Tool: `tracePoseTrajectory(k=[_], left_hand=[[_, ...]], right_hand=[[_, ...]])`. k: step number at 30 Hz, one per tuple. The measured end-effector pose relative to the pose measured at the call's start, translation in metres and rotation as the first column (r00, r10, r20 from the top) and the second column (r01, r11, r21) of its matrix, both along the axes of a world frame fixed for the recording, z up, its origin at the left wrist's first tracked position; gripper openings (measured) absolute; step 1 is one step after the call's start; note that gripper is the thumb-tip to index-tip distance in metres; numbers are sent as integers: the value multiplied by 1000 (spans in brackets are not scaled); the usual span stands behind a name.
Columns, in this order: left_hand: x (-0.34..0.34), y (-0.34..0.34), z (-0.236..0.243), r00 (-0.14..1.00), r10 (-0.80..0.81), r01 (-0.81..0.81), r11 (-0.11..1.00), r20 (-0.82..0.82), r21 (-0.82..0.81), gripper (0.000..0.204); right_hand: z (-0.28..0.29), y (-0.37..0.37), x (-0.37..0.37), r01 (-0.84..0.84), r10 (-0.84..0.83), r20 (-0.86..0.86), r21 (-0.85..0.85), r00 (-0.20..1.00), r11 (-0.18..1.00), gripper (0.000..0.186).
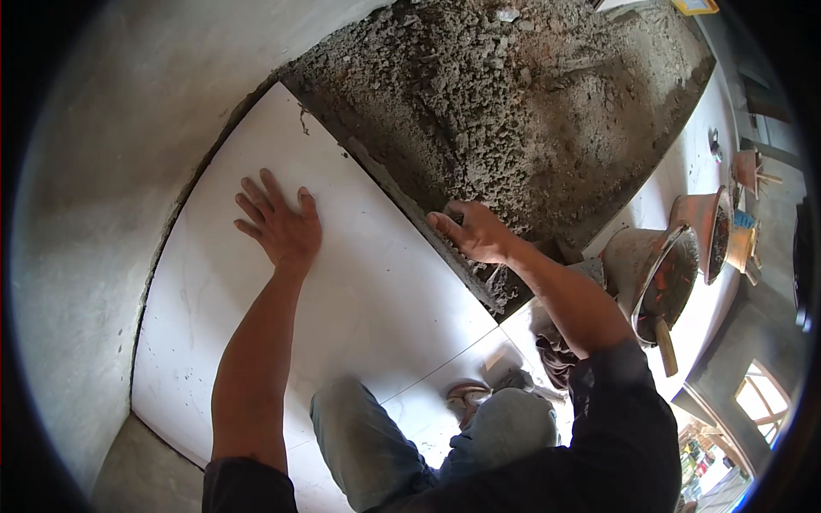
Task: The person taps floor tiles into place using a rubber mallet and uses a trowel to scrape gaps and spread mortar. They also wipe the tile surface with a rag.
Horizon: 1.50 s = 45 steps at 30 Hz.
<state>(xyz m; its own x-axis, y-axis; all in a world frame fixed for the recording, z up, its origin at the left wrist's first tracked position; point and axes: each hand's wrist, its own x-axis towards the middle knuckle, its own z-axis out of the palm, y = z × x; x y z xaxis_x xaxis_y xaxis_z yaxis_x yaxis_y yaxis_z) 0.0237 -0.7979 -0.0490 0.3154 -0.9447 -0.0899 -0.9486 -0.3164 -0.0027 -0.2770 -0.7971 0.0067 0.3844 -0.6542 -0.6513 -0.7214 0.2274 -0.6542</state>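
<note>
A large white floor tile (368, 282) lies between the wall and a bed of rough mortar. My left hand (280, 222) rests flat on the tile with its fingers spread, holding nothing. At the tile's mortar-side edge is my right hand (477, 234), its thumb toward the tile and its fingers curled in. Whatever may be inside those fingers is hidden. Grey, lumpy mortar (522, 120) spreads beyond that edge, and a strip of it runs along the tile's side.
Plastered wall (103, 188) borders the tile on the left, with a dark gap between. To the right, a mortar-smeared bucket (629, 265) with a wooden handle (665, 346) at its mouth stands near other buckets (701, 224). A dark cloth (556, 359) lies by my right arm.
</note>
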Motion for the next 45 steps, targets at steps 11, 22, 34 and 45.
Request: tracePoseTrajectory(k=[11, 22, 34, 45], left_hand=[[11, 2, -10, 1000, 13, -13, 1000, 3, 17, 75], [5, 3, -2, 999, 1, -1, 1000, -41, 1, 74], [-4, -3, 1, 1000, 0, 1, 1000, -13, 24, 74], [0, -2, 6, 1000, -4, 5, 1000, -20, 31, 74]], right_hand=[[-41, -89, 68, 62, -120, -110, -431, 987, 900, 74], [-1, -9, -28, -36, 36, -2, 39, 999, 999, 73], [-25, -58, 42, -5, 9, 21, -193, 1000, 981, 76], [-28, -135, 38, 199, -183, 128, -123, 975, 972, 88]])
